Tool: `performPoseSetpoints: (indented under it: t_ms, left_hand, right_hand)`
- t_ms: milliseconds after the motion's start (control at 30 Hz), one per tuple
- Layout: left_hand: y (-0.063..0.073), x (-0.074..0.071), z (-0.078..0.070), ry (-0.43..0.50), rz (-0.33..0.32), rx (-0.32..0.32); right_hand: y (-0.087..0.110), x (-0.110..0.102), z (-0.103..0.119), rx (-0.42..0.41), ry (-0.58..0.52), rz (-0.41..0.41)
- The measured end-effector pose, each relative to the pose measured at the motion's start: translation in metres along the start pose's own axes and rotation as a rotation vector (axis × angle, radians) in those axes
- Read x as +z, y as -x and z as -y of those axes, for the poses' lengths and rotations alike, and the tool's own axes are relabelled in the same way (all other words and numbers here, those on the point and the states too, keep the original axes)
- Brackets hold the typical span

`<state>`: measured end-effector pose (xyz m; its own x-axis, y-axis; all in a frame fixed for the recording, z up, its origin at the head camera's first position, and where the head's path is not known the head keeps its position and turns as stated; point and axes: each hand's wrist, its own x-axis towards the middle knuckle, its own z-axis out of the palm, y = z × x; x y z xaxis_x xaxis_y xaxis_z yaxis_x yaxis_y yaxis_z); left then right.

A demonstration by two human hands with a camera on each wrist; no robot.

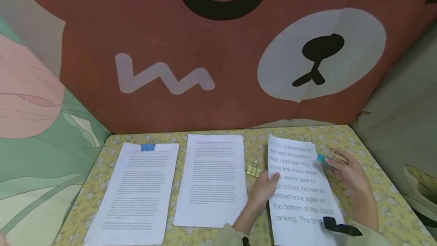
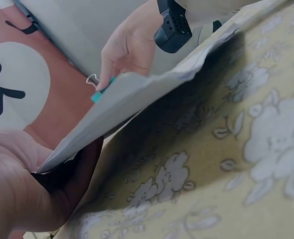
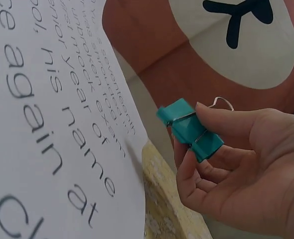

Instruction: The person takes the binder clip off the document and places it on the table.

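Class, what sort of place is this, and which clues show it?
Probably an indoor paperwork corner: a flower-patterned tabletop, a cartoon-printed backdrop just behind it, and printed sheets.

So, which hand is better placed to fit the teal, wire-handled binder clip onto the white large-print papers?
Probably the right hand: it pinches the teal binder clip near the upper right edge of the white papers. The left hand grips their left edge, so it seems suited to steadying them.
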<state>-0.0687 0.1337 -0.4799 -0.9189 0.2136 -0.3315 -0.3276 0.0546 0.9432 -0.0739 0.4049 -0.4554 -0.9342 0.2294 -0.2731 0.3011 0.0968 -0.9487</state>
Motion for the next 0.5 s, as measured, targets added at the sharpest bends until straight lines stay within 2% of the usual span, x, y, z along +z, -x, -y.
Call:
performPoseSetpoints:
  t_ms: [200, 400, 500]
  left_hand:
    - [-0.003, 0.004, 0.002, -0.011, -0.033, -0.009]
    - [-0.004, 0.006, 0.004, 0.009, -0.042, 0.005]
    - [-0.005, 0.006, 0.004, 0.021, -0.042, 0.009]
  right_hand:
    - [-0.003, -0.009, -0.010, 0.011, 0.078, -0.011]
    - [-0.002, -0.019, -0.014, 0.060, 0.229, -0.060]
    - [-0.003, -0.023, -0.015, 0.078, 0.290, -0.056]
